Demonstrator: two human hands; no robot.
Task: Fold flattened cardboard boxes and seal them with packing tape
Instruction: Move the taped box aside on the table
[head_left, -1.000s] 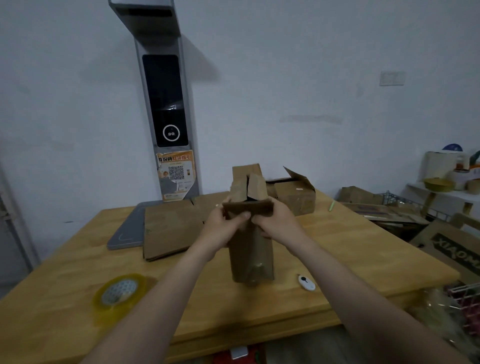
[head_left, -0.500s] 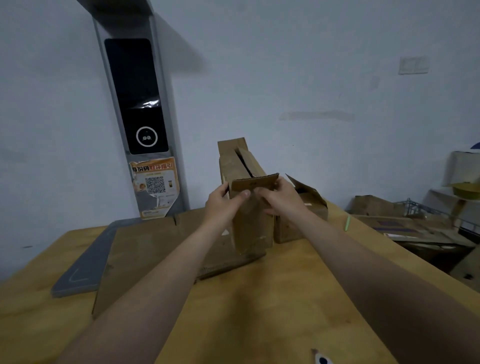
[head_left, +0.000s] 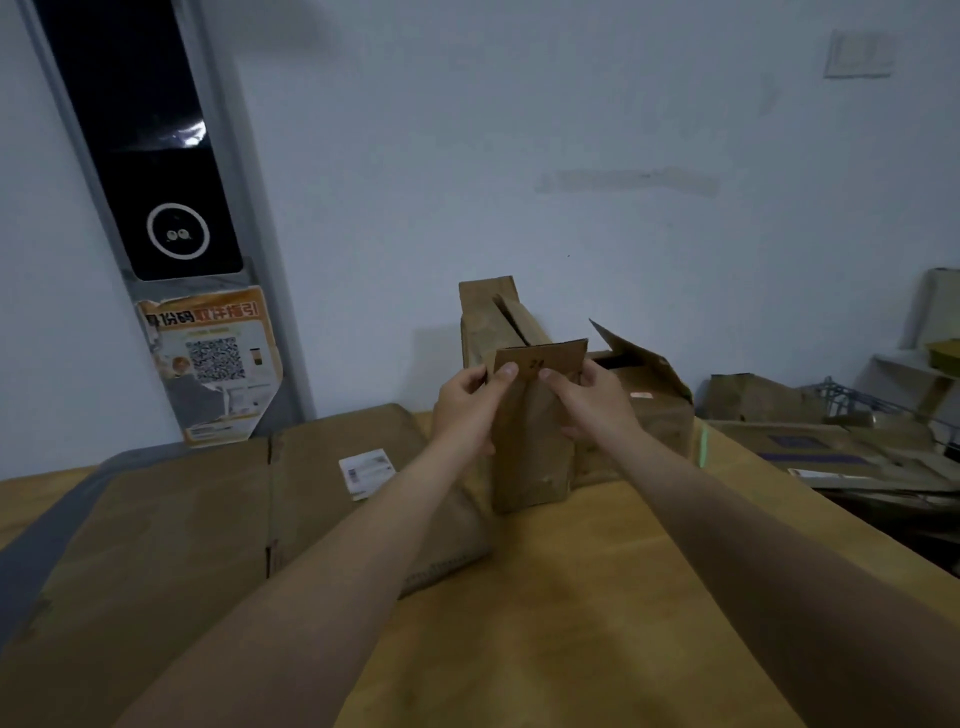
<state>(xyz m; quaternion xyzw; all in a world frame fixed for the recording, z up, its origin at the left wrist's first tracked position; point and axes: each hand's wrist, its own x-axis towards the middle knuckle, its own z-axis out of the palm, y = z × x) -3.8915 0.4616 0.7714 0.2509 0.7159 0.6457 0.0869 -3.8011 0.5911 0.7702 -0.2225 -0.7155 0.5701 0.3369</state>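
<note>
1. Change: the small box (head_left: 530, 457) now stands upright farther back on the table (head_left: 571, 649). The tape roll I saw a second ago is out of view.
2. Hands: left hand (head_left: 465, 410) and right hand (head_left: 597, 400) grasp its top, thumbs on the raised near flap (head_left: 540, 356). I judge folding unfinished, sealing pending.
3. Room: flattened stack (head_left: 182, 519) on the left, open box (head_left: 649, 415) just beside on the right, bare wood nearer me.

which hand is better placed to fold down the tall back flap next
Left, probably. The left hand grips the box just under the tall back flap; the right hand pinches the front flap at its right end, farther away.
</note>
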